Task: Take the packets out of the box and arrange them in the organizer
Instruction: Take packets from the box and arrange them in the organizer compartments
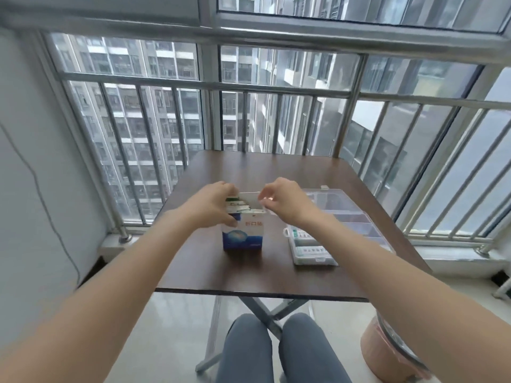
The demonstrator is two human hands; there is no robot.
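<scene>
Blue-white box (242, 235) — left hand (214, 207) grips packets (240, 208), right hand (284, 201) pinches flap.

Soft, even daylight comes through the windows (265, 106); wide-angle bending warps the edges, and detail is slightly blurred.

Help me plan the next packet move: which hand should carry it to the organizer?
Probably right. The right hand is at the box opening, on the organizer side; the left hand grips the box.
</scene>
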